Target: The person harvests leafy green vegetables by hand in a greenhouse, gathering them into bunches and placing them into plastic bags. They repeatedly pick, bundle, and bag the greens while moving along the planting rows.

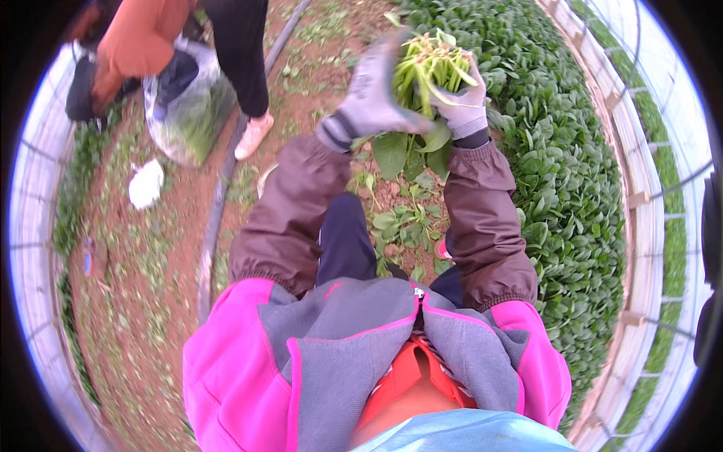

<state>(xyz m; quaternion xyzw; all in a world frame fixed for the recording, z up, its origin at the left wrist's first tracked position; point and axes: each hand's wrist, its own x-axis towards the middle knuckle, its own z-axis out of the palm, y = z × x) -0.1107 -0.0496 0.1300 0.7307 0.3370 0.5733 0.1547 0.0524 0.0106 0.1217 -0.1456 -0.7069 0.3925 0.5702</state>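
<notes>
A bunch of cut spinach is upside down before me, its pale stem ends up and its broad leaves hanging below. My right hand, in a light knit work glove with a dark cuff, grips the bunch from the right. On the other side is my left hand, gloved alike and slightly blurred, its fingers and thumb spread apart around the left of the bunch; whether it touches the stems is unclear. Loose spinach leaves lie on the soil beneath, between my legs.
Dense spinach plants grow along my right, beside the greenhouse's side wall. A dark hose or pipe runs along the soil at left. Beyond it, a co-worker bends beside a clear plastic bag of greens. A white object lies nearby.
</notes>
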